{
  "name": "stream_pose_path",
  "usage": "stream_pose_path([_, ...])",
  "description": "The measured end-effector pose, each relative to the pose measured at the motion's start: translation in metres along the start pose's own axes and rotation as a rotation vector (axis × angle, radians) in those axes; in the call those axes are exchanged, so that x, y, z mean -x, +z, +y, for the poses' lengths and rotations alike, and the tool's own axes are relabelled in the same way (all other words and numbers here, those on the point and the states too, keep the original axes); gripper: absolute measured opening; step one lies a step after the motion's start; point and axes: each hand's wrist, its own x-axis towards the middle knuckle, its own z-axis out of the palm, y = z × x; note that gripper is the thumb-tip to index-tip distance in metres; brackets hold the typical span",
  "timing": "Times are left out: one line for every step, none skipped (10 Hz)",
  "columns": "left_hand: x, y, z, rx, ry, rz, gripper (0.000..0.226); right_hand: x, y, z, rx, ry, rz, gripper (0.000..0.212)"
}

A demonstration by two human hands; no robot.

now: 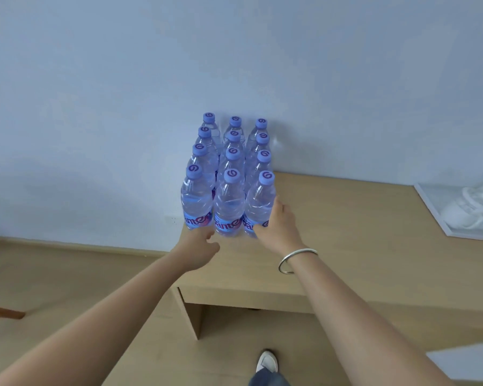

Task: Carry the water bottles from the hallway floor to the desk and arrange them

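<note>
Twelve water bottles (229, 174) stand upright on the wooden bench (346, 232), packed in three rows of four that run from just beyond the hands back to the wall (123, 93). All twelve have blue caps. Only the three nearest show their labels, and those labels are partly cut off by the hands; the bottles behind are mostly hidden by the ones in front.

The right hand (278, 228) lies against the outer side of the nearest right bottle (258, 204), fingers spread along it and thumb across its label, seemingly touching rather than gripping. A single silver bangle (296, 260) circles that wrist. The left hand (200, 250) is loosely open and empty, just short of the nearest left bottle (195, 199).

To the far right of the right hand lies a white tray (435, 215) holding something white, cut off by the frame. One white shoe (267, 360) shows on the floor below
</note>
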Motion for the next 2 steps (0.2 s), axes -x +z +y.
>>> stream_pose_path([0.014,-0.016,-0.009,-0.108,0.053,-0.048,0.047,0.019,0.004,-0.008,0.033,0.023,0.014,0.077])
stream_pose_path([0.024,-0.03,-0.008,-0.181,0.098,-0.048,0.052,0.041,0.005,-0.012,0.089,0.047,0.028,0.07])
